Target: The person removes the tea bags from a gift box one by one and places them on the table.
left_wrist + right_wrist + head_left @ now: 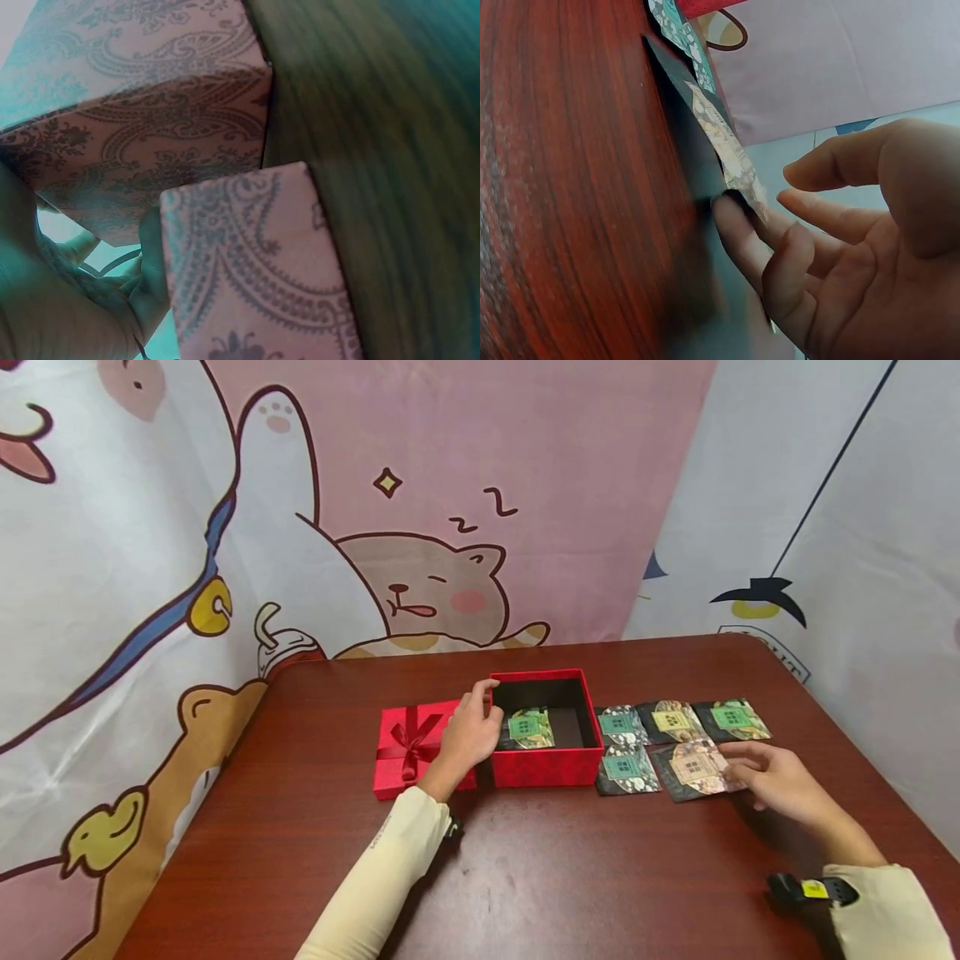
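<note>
My left hand is at the left wall of an open red gift box, its fingers gripping the rim. In the left wrist view the hand lies against the patterned box side. Inside the box a green-labelled packet rests at the left. At the right, my right hand touches the edge of a packet with a peach label. The right wrist view shows that packet tilted, fingertips under its raised edge and the thumb held apart from it.
The red lid with a ribbon bow lies left of the box. Teal-labelled packets, a yellow-labelled packet and another green-labelled packet lie at the box's right. A printed cloth hangs behind the brown table.
</note>
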`<action>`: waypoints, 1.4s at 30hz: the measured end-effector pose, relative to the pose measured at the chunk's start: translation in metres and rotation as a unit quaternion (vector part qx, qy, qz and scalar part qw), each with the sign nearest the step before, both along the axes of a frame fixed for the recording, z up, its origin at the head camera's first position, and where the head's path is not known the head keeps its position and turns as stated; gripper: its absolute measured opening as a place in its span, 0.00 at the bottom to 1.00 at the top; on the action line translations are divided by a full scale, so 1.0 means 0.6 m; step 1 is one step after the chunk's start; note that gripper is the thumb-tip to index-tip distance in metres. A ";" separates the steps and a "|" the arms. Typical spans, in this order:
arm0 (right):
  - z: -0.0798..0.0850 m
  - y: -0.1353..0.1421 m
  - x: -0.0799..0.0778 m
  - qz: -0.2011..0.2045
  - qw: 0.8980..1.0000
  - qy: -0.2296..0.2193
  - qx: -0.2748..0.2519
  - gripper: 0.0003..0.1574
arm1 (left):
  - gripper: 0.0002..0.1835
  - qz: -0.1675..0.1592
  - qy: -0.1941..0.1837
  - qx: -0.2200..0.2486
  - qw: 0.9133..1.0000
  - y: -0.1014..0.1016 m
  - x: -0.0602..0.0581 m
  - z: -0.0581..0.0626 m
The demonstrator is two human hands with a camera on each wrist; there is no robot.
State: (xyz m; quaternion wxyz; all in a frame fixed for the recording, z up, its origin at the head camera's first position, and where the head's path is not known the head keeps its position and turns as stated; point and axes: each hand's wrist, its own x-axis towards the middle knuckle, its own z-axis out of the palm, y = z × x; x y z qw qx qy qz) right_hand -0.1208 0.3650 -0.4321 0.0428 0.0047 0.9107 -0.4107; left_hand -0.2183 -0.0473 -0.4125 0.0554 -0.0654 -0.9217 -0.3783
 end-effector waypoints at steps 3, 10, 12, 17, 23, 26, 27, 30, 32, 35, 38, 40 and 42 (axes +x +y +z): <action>0.002 0.001 0.000 -0.002 1.000 0.005 0.008 0.28 | 0.25 0.001 0.000 0.002 1.000 0.000 -0.001 0.000; 0.008 0.004 0.001 -0.009 1.000 0.012 0.027 0.28 | 0.25 0.003 -0.004 0.004 1.000 0.000 -0.001 0.001; 0.010 0.006 0.002 -0.012 0.999 0.007 0.029 0.28 | 0.25 0.003 -0.007 0.005 1.000 0.000 0.000 0.001; 0.011 0.009 0.002 -0.017 1.000 0.014 0.020 0.28 | 0.24 0.001 -0.008 0.005 1.000 -0.001 0.001 0.001; 0.012 0.007 -0.001 -0.012 0.999 0.034 0.005 0.27 | 0.25 0.001 -0.007 0.000 1.000 -0.001 0.000 0.001; 0.016 0.000 -0.003 -0.005 0.999 0.037 0.005 0.27 | 0.25 0.001 -0.009 0.000 1.000 -0.001 0.001 0.001; 0.018 -0.003 -0.003 -0.003 0.999 0.041 0.004 0.27 | 0.25 0.001 -0.010 0.000 1.000 -0.002 0.001 0.002; 0.024 -0.015 -0.005 -0.004 0.999 0.049 0.007 0.27 | 0.25 -0.001 -0.012 0.002 1.000 -0.002 0.001 0.002; 0.030 -0.024 -0.007 -0.003 0.999 0.051 0.009 0.27 | 0.25 -0.002 -0.011 0.003 1.000 -0.002 0.001 0.001; 0.038 -0.037 -0.009 0.001 0.999 0.047 0.004 0.28 | 0.25 -0.001 -0.010 0.002 1.000 -0.001 0.001 0.001; 0.047 -0.050 -0.013 0.007 0.999 0.047 -0.010 0.28 | 0.24 0.000 -0.009 0.003 1.000 -0.001 0.001 0.001; 0.053 -0.060 -0.015 0.010 0.998 0.056 -0.010 0.28 | 0.24 0.001 -0.008 0.003 1.000 -0.001 0.000 0.001; 0.059 -0.071 -0.018 0.015 0.998 0.063 -0.009 0.28 | 0.24 0.000 -0.006 0.004 1.000 -0.001 -0.001 0.000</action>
